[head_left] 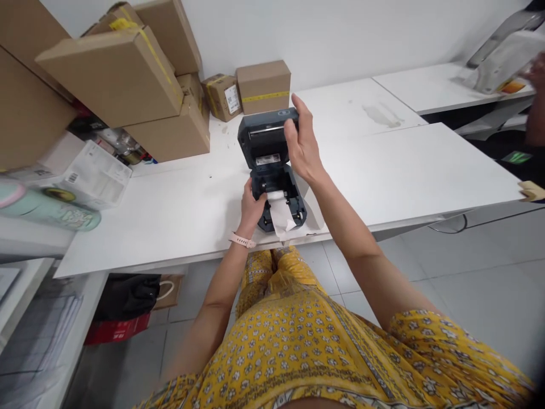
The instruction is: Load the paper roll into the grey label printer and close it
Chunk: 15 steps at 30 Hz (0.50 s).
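A dark label printer (298, 184) stands on the white table with its lid (266, 139) raised. Inside its lower part is a small white paper roll (276, 196), and a strip of paper (281, 218) hangs over the front edge. My right hand (304, 145) grips the right side of the lid, thumb and fingers around its edge. My left hand (252, 207) holds the left side of the base, the thumb over the rim close to the roll.
Cardboard boxes (166, 128) are stacked at the back left, with two smaller boxes (263, 85) behind the printer. A mint bottle (51, 210) and a white carton (102, 176) lie at the left. Another person's hand (535, 71) shows at the far right.
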Available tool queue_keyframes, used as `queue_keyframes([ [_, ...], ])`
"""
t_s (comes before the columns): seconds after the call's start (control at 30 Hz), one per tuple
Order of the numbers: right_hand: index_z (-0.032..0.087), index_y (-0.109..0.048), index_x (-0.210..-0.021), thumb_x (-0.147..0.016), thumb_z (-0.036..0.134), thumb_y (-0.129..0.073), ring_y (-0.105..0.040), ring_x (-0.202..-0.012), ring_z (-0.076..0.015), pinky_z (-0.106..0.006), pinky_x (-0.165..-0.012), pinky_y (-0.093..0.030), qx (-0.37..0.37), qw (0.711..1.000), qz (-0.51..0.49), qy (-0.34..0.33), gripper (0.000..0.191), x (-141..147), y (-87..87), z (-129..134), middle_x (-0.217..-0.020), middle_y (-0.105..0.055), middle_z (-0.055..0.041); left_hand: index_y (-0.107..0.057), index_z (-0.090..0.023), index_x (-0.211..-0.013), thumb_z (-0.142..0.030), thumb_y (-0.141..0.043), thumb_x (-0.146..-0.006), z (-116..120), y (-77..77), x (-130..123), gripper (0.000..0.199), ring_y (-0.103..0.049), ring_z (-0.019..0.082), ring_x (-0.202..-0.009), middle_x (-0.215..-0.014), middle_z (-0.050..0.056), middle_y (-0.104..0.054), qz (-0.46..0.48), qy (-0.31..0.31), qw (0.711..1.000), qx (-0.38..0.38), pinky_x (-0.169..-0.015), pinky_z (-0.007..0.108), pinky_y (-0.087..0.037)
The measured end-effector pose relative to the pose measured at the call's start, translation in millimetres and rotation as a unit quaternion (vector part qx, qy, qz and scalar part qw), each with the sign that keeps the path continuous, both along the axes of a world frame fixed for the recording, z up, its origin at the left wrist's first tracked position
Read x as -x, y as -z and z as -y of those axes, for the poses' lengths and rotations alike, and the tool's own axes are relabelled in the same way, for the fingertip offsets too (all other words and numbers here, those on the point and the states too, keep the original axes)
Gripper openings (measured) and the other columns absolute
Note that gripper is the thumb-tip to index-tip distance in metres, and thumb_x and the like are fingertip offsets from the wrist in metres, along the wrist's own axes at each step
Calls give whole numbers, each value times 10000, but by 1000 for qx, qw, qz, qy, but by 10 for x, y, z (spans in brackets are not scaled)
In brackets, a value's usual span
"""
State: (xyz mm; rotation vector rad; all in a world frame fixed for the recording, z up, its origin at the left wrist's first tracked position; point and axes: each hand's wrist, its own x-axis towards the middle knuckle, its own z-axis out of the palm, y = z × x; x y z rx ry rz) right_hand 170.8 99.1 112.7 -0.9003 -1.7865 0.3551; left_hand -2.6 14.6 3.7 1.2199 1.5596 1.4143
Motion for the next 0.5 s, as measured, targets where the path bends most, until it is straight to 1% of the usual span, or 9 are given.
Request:
queue_keyframes([
  [0.07, 183, -240, -1665, -1013, 807, -157, -284, -1637, -279, -437, -1336, -274, 4, 1000, 18, 2, 907, 30, -101, -231, -1730, -337, -125, -495, -220, -1504, -258, -805, -814, 1, 47, -24, 757, -522, 326, -1492, -1551, 155, -592, -16, 0, 1000, 14, -1285, 494, -346],
  [0.1, 184, -230, -1667, -1001, 824, -187, -281, -1639, -278, -424, -1333, -280, 3, 1000, 27, 3, 924, 37, -139, -312, -1732, -337, -126, -496, -224, -1504, -233, -791, -811, 8, 48, -29, 754, -544, 326, -1471, -1524, 148, -618, -24, -4, 999, 21, -1272, 496, -364],
  [0.2, 247, -214, -1676, -1024, 791, -295, -181, -1672, -296, -464, -1345, -249, -42, 997, 41, 43, 853, 37, -166, -358, -1776, -240, -95, -492, -217, -1515, -177, -770, -787, 24, 4, -26, 781, -570, 334, -1443, -1507, 152, -637, -45, -16, 998, 40, -1249, 504, -387],
  [0.23, 255, -266, -1660, -1053, 739, -306, -191, -1670, -295, -475, -1347, -249, -65, 995, 38, 64, 777, 31, -138, -309, -1770, -255, -88, -490, -208, -1521, -165, -772, -776, 24, -13, -25, 798, -572, 338, -1441, -1517, 161, -629, -49, -21, 998, 43, -1246, 503, -388],
  [0.3, 232, -477, -1548, -1108, 595, -287, -378, -1593, -290, -490, -1319, -326, -96, 991, 42, 79, 601, 15, -24, -150, -1654, -459, -109, -481, -180, -1532, -147, -775, -758, 21, -34, -28, 828, -580, 344, -1432, -1534, 185, -613, -51, -27, 997, 42, -1239, 499, -393],
  [0.37, 213, -667, -1348, -1118, 440, -313, -618, -1374, -297, -509, -1212, -465, -76, 991, 102, 29, 480, 2, 136, 22, -1400, -688, -119, -471, -153, -1540, -136, -770, -753, 20, -39, -36, 842, -597, 341, -1414, -1536, 204, -607, -50, -28, 998, 39, -1228, 493, -406],
  [0.4, 207, -723, -1260, -1101, 373, -360, -687, -1258, -298, -504, -1147, -512, -48, 986, 160, -11, 429, 1, 217, 92, -1288, -751, -115, -467, -147, -1543, -134, -763, -756, 21, -39, -39, 841, -605, 337, -1405, -1533, 206, -610, -49, -29, 998, 39, -1224, 489, -412],
  [0.43, 199, -761, -1195, -1072, 314, -423, -724, -1176, -298, -492, -1099, -534, -13, 972, 230, -50, 378, 6, 290, 147, -1217, -787, -115, -463, -147, -1548, -133, -753, -764, 25, -39, -41, 836, -606, 332, -1405, -1532, 203, -613, -51, -30, 997, 40, -1222, 484, -415],
  [0.5, 185, -799, -1149, -996, 208, -528, -750, -1123, -296, -475, -1108, -505, 50, 915, 384, -112, 312, 41, 391, 210, -1157, -821, -121, -435, -173, -1575, -129, -711, -797, 37, -44, -38, 828, -597, 314, -1420, -1540, 176, -616, -63, -27, 997, 44, -1224, 475, -417],
])
